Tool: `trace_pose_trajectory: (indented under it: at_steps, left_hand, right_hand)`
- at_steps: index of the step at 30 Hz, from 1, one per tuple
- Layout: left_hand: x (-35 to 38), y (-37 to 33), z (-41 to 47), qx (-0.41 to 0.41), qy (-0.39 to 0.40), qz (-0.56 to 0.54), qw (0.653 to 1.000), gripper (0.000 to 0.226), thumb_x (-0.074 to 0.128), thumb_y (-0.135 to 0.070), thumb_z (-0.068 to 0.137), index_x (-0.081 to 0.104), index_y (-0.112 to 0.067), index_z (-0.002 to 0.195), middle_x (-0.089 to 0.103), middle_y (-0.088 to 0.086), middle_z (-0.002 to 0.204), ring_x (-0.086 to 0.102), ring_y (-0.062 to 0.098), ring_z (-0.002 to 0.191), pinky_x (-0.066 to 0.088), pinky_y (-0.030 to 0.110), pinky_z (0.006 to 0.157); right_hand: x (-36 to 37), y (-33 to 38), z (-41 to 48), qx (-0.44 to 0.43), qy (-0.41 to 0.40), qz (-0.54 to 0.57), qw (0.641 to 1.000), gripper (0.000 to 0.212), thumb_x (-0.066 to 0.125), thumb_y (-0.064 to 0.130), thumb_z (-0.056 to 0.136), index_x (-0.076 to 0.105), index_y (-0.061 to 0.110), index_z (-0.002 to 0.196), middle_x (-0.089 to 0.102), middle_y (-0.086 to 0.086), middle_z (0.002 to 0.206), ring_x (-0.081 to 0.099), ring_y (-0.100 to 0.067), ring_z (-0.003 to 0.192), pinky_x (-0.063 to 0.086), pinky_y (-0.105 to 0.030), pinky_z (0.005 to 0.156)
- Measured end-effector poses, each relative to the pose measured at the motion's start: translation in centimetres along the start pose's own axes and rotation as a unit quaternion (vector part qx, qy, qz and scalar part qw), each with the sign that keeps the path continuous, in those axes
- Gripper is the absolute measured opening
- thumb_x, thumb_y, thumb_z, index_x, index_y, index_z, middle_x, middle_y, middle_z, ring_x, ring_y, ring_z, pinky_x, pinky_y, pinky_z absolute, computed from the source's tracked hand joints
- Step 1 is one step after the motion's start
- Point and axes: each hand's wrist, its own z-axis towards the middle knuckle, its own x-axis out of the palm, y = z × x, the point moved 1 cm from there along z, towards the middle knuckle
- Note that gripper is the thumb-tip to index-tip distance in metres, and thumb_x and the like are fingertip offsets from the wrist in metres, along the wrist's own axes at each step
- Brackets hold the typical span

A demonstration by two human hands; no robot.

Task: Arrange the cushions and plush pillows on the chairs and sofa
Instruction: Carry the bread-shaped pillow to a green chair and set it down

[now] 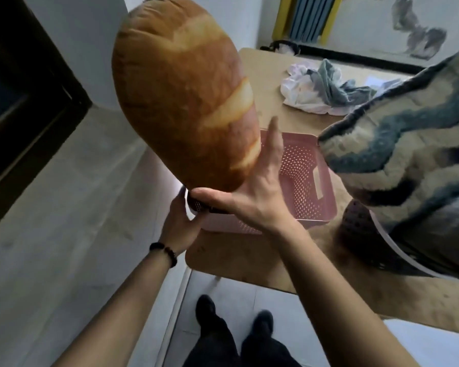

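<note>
A large bread-shaped plush pillow [180, 88] stands on end in the air above the table's near left corner. My right hand [255, 192] holds it at its lower end, thumb underneath and fingers spread up its side. Just below, my left hand [180, 221] grips the near left corner of a pink perforated basket [308, 181], which looks empty. At the right, a fluffy cushion with blue and beige wavy stripes [398, 144] leans over a dark perforated basket [355, 229] with a white rim.
The baskets sit on a tan table [265, 75]. A heap of white and grey-blue cloth [323, 88] lies at its far side. A dark door frame [24, 102] is at the left, a radiator [308, 17] on the far wall. My feet [233, 327] stand on pale floor tiles.
</note>
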Motion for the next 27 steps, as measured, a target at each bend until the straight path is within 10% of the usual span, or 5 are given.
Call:
trace_pose_trajectory:
  at_steps: [12,16,20,25,27]
  left_hand:
    - [2.4,0.9,0.5,-0.003,0.042,-0.006,0.999,0.075,0.042,-0.044,0.102,-0.008,-0.037,0.157,-0.003,-0.009,0.169,0.018,0.025,0.153,0.022,0.042,0.12]
    - [2.0,-0.4,0.0,-0.014,0.047,0.013,0.999,0.08,0.04,-0.063,0.095,-0.003,-0.037,0.158,0.006,-0.003,0.169,0.023,0.029,0.152,0.025,0.054,0.119]
    - [1.0,-3.3,0.9,-0.001,-0.037,-0.049,0.998,0.107,0.019,-0.1,0.069,0.054,-0.016,0.126,0.065,0.011,0.124,0.063,0.034,0.115,0.055,0.05,0.095]
    - [-0.8,-12.8,2.3,0.093,-0.033,-0.121,0.988,0.053,0.022,-0.067,0.1,0.053,-0.035,0.13,0.05,-0.013,0.144,0.049,0.006,0.126,0.029,0.04,0.116]
    - [-0.9,-14.5,4.0,0.098,-0.018,-0.183,0.978,0.084,0.031,-0.086,0.086,0.045,-0.026,0.143,0.046,0.0,0.153,0.044,0.019,0.139,0.027,0.049,0.121]
  right_hand:
    - [-1.1,-4.1,6.6,0.117,-0.061,0.087,0.987,0.11,0.096,0.039,0.061,0.036,0.032,0.153,0.06,0.009,0.137,0.054,-0.005,0.125,0.035,-0.008,0.102]
    - [-5.0,-3.0,6.8,0.073,-0.096,0.166,0.979,0.092,0.098,0.026,0.062,0.053,0.02,0.142,0.069,0.01,0.123,0.066,-0.007,0.114,0.053,-0.035,0.104]
    - [-11.1,1.0,7.4,0.004,-0.171,0.226,0.959,0.076,0.097,0.022,0.062,0.061,0.017,0.128,0.071,0.013,0.112,0.069,-0.001,0.106,0.056,-0.029,0.097]
    - [-18.2,5.6,6.0,-0.086,-0.242,0.311,0.915,0.074,0.094,0.028,0.063,0.059,0.018,0.128,0.07,0.001,0.126,0.067,-0.019,0.119,0.053,-0.042,0.103]
    - [-20.3,6.4,4.3,-0.111,-0.257,0.343,0.896,0.084,0.096,0.033,0.06,0.058,0.01,0.132,0.068,-0.006,0.13,0.065,-0.027,0.122,0.05,-0.048,0.106]
